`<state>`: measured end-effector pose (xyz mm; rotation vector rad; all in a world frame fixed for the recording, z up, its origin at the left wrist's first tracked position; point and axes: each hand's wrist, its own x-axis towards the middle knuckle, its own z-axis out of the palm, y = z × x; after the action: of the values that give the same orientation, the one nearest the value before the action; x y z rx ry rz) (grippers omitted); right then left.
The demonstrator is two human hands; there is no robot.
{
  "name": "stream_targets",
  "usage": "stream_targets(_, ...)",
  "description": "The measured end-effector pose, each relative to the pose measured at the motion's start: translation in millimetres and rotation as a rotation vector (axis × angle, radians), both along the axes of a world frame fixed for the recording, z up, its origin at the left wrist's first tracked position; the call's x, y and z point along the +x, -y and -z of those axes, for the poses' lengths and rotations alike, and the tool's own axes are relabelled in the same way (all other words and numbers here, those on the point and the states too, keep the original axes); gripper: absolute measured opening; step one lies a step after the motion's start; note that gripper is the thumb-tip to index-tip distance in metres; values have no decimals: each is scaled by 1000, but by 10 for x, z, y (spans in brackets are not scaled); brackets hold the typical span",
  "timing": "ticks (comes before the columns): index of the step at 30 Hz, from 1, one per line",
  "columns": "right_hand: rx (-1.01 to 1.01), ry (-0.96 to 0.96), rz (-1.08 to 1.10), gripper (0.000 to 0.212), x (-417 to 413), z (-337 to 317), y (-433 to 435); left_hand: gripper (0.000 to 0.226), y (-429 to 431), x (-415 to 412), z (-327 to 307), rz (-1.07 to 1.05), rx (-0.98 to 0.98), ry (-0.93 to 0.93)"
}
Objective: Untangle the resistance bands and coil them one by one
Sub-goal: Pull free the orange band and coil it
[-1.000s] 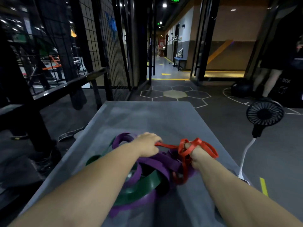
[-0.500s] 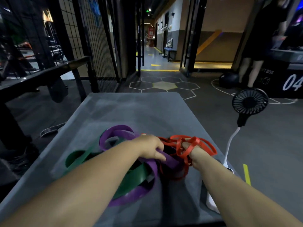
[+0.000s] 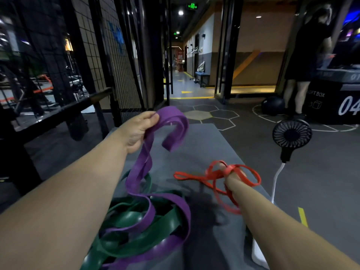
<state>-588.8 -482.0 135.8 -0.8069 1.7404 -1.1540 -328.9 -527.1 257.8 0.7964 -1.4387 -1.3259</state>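
Observation:
On a grey table (image 3: 206, 145) lies a tangle of bands. My left hand (image 3: 138, 131) is raised above the table and grips a wide purple band (image 3: 144, 164), whose loop end curls over to the right while the rest trails down into the pile. A dark green band (image 3: 140, 232) lies under and through the purple one at the near left. My right hand (image 3: 231, 178) rests low at the right, with a thin red band (image 3: 194, 177) wound round its fingers. One red end lies stretched to the left on the table.
A black fan (image 3: 291, 135) on a white bendy stalk stands at the table's right edge. A black wire fence and rack run along the left. At the far right a person stands by a black box beside a dark ball (image 3: 272, 106).
My left hand has let go of the red strand, taken the purple band and lifted it high off the pile. The red band now lies apart from the purple and green ones.

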Motion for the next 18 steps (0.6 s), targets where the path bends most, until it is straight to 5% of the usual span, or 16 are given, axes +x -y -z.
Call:
stream_targets(5, -50, 81, -56, 37, 94, -213, -112, 8, 60, 140, 287, -335, -45, 502)
stream_targets(10, -246, 222, -169, 40, 239, -757, -287, 64, -49, -64, 518, -469, -59, 1297)
stream_targets(12, -295, 233, -210, 34, 291, -1004, -459, 65, -254, -260, 440, -432, -164, 1172)
stream_targets(15, -317, 229, -269, 24, 384, -1348, -798, 71, -628, -516, 260, -106, -129, 648)
stream_targets(18, -366, 188, -370, 20, 455, -1596, -1184, 59, -1015, -649, 78, 53, -245, 511)
